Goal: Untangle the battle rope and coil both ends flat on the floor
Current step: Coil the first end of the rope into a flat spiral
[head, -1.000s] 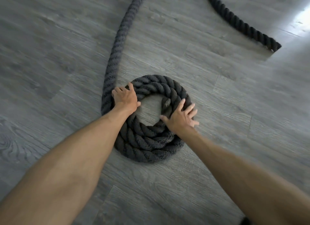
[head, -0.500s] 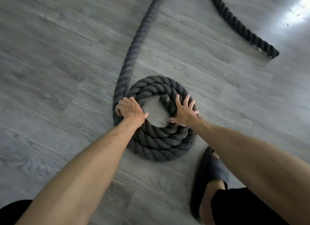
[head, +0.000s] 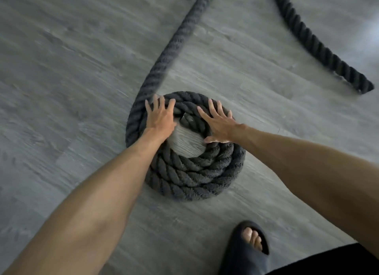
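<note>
Where hands (head: 161, 118) press, coiled rope (head: 190, 172).

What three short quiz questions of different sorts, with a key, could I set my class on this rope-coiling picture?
1. True or false: both hands lie flat on the coil.
2. Which hand is nearer the rope tip inside the coil? A left B right
3. Fill in: the other rope end lies loose on the ____.

Key: 1 true, left hand and right hand have fingers spread; 2 A; 3 floor.
</note>
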{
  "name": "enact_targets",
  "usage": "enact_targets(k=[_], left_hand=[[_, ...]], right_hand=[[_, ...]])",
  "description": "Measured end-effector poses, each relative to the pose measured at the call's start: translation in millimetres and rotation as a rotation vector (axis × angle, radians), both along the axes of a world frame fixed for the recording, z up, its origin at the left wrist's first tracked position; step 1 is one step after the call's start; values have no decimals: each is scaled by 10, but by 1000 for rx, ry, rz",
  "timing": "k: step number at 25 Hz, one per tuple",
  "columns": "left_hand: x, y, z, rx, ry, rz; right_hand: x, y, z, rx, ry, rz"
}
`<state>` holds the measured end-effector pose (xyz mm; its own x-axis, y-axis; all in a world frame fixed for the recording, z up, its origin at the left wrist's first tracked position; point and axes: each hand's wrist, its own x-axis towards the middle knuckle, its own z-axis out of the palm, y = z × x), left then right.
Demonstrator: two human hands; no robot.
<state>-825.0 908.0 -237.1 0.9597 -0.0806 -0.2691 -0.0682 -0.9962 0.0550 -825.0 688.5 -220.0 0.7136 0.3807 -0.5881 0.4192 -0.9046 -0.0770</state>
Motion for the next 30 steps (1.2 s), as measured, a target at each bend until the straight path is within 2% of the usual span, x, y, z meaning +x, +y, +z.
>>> enact_targets(k=[1, 2, 4, 5, 7, 10, 13, 16, 19, 23, 24, 25, 28, 30], left_hand=[[64, 9, 4, -39, -31, 35], [129, 2, 35, -47, -24, 60], [195, -65, 104, 33, 66, 61], [224, -117, 136, 87, 101, 67], [232, -214, 186, 152, 149, 118], [409, -310, 325, 163, 288, 178], [628, -340, 425, 138, 359, 287], [829, -340, 439, 130, 406, 357], [1054, -345, 495, 107, 550, 387], [1617, -399, 576, 303, 804, 103], [1816, -412, 644, 343, 833, 60], [2017, -438, 741, 342, 837, 33], [2534, -666, 832, 200, 479, -162], [2586, -965, 699, 99, 407, -362]], right_hand=[[-8, -38, -7, 29, -34, -41], [-110, -54, -26, 67, -74, -174], [-562, -5, -86, 142, -122, -648], [-752, 63, -91, 141, -94, -827], [-906, 194, -107, 157, 23, -982], [-671, 172, -127, 136, 61, -989], [-247, -37, -98, 127, 98, -825], [313, -345, -108, 123, 39, -618], [852, -454, -61, 135, 23, -516], [1249, -271, -47, 44, -49, -901], [1298, -232, -47, 26, -44, -924], [1326, -225, -69, 21, -38, -909], [1316, -304, -74, 31, -47, -858], [1285, -321, -82, 21, -67, -850]])
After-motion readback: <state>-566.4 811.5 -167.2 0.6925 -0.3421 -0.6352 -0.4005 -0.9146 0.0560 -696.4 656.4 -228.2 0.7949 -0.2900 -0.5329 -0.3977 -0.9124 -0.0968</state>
